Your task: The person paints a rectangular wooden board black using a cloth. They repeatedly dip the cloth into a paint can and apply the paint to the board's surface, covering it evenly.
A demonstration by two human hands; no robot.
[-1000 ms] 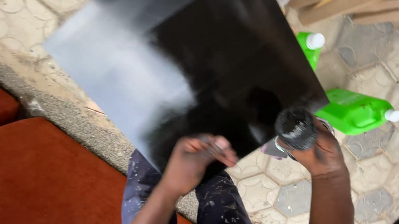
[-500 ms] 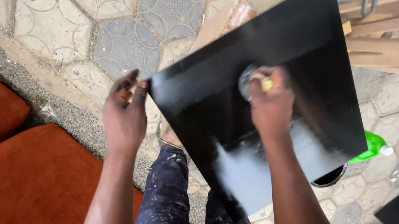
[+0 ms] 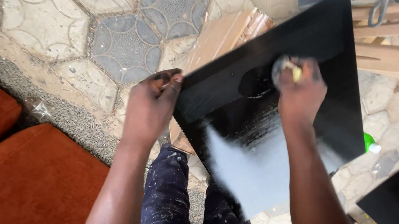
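As the right hand [image 3: 302, 91] has slid its pale rubbing pad [image 3: 284, 69] farther up, the glossy black flat panel [image 3: 270, 110] has tilted toward two o'clock.

Nearest, two paint-flecked dark trouser legs [image 3: 169, 198] and two rust-orange cushions [image 3: 27, 177] at eight o'clock; then the left hand [image 3: 153, 104], fingers pinched shut on the panel's nine-o'clock edge, and the right closed round the pad. So rubbing seems to be moving across the sheen. Beyond: one green bottle [image 3: 368, 144] at three, a second black board [image 3: 398, 210] at four, hexagonal paving [image 3: 69, 27].

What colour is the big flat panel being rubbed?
Glossy black panel, with a pale sheen near its lower end; the head view shows it best.
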